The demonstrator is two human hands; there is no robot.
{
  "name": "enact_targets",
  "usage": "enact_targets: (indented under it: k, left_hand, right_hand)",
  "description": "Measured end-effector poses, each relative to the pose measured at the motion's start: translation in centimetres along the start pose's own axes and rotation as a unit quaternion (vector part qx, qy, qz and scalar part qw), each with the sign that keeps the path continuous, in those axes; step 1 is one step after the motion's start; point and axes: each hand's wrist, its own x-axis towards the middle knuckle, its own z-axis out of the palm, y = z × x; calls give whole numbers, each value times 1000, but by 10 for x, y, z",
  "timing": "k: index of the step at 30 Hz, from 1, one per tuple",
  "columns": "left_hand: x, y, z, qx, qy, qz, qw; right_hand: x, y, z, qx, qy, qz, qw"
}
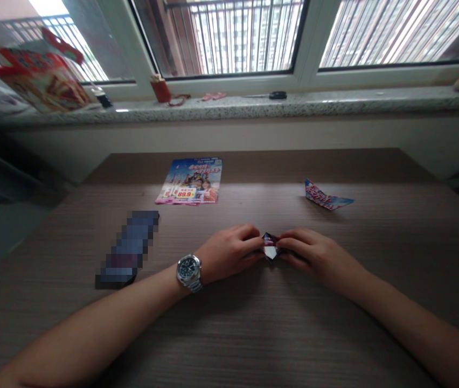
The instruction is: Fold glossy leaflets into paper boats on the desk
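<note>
A small piece of folded paper [270, 249], dark with a white patch, is pinched between my two hands near the middle of the table. My left hand [231, 252], with a metal watch [189, 270] on its wrist, grips the paper's left side. On the opposite side my right hand [314, 253] has its fingers closed on the right edge. The fingertips hide both ends of the paper. Beyond my right hand lies a folded paper boat [326, 198] with a colourful print.
Printed flyers [193, 182] lie in a stack at the back left of the table [221, 334]. A phone-like device [128, 250], pixelated, is left of my watch. The stone windowsill [229, 110] holds a red packet [47, 78], a small red-brown container [160, 89] and a black-handled tool [277, 95].
</note>
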Motion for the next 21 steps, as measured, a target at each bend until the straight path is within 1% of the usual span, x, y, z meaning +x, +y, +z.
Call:
enact_targets:
  k: [4, 10, 15, 21]
  left_hand:
    - [0, -2, 1, 10, 2, -3, 1000]
    - [-1, -5, 2, -8, 10, -18, 1000]
    - [0, -6, 2, -37, 22, -26, 999]
    - [-2, -7, 3, -73, 39, -50, 995]
  right_hand:
    - [1, 1, 0, -23, 8, -12, 1000]
    - [-2, 7, 0, -27, 11, -3, 1000]
    - [-4, 11, 1, 10, 17, 11, 1000]
    - [-4, 9, 3, 60, 34, 27, 997]
